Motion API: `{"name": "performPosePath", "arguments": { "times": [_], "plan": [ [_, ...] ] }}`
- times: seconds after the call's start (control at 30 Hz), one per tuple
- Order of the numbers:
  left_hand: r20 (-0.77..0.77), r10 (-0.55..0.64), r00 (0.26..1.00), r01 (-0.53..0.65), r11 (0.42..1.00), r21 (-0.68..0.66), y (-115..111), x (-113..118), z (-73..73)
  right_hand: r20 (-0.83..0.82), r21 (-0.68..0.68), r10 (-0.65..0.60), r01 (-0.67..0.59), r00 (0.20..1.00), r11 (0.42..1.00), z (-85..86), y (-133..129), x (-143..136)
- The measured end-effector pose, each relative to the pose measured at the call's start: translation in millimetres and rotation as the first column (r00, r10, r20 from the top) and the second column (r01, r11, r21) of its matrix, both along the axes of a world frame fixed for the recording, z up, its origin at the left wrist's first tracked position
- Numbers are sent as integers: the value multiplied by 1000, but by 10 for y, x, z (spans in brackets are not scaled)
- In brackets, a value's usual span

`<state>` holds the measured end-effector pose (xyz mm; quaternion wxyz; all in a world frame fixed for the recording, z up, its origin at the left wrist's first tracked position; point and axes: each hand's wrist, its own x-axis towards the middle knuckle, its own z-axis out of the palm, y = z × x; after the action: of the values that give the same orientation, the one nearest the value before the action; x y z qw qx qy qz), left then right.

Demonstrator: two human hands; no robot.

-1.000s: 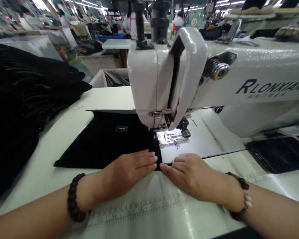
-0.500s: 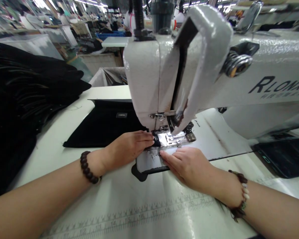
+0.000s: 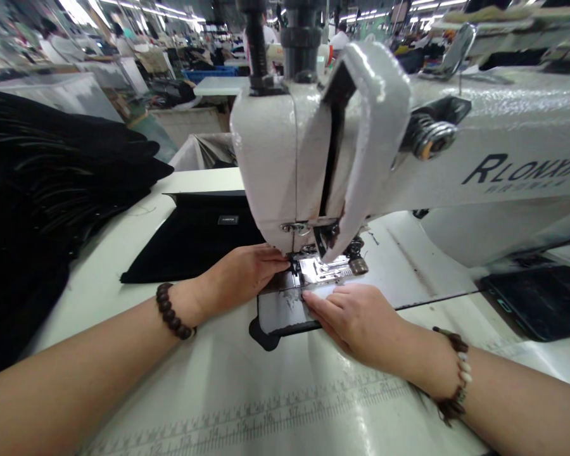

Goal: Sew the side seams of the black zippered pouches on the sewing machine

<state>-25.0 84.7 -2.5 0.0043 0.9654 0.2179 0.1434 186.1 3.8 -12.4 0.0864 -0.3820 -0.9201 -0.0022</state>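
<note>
A black fabric piece point(image 3: 190, 244) with a small label point(image 3: 228, 220) lies flat left of the sewing machine point(image 3: 270, 152), its right end hidden by the machine head and my fingers. My left hand point(image 3: 244, 275) rests over its near right part, fingers stretched toward the presser foot point(image 3: 295, 263); the thumb is hidden. Right of the foot is a shiny metal guide point(image 3: 323, 269). My right hand point(image 3: 356, 313) lies on the machine's metal plate point(image 3: 285, 310), index fingertip just in front of the guide, other fingers loosely bent, nothing visible in them.
A heap of black fabric point(image 3: 52, 202) covers the table's left side. A dark phone-like device point(image 3: 541, 301) lies at the right. A printed ruler point(image 3: 256, 424) runs along the near table. Behind are a bin point(image 3: 190, 152), workbenches and people.
My view has shifted slightly, so the machine head sits lower and further left. Less black fabric shows beside the presser foot, and more of the plate is bare. Both hands stay nearly in place.
</note>
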Motion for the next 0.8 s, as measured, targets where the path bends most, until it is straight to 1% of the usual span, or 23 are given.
{"name": "performPosePath", "arguments": {
  "times": [0.13, 0.23, 0.33, 0.4, 0.5, 0.6, 0.7, 0.8],
  "plan": [
    [19, -15, 1000, 16, 1000, -17, 31, -18, -7, -3, 11, 2, -2, 1000, 1000, 10, 4, -1],
    [-3, -2, 1000, 2, 997, -75, 102, -53, 18, -7, 0, -9, 9, 1000, 1000, 31, 18, -13],
    [-21, 24, 999, -27, 985, -169, 178, -111, 95, 7, -22, -35, 36, 999, 999, 58, 23, -24],
    [-62, 19, 998, -32, 977, -212, 174, -160, 171, 22, -37, -49, 50, 999, 998, 76, 16, -24],
    [-202, 20, 979, -70, 966, -247, 24, -224, 283, 48, -60, -61, 63, 997, 996, 107, -1, -14],
    [-301, 53, 952, -141, 950, -279, -255, -219, 323, 72, -73, -36, 42, 997, 996, 136, -15, 4],
    [-315, 151, 937, -223, 953, -204, -517, -117, 268, 69, -77, -9, 15, 998, 997, 150, -20, 23],
    [-285, 241, 928, -293, 943, -157, -675, 22, 185, 47, -76, -2, 6, 999, 997, 141, -21, 42]
  ]
}}
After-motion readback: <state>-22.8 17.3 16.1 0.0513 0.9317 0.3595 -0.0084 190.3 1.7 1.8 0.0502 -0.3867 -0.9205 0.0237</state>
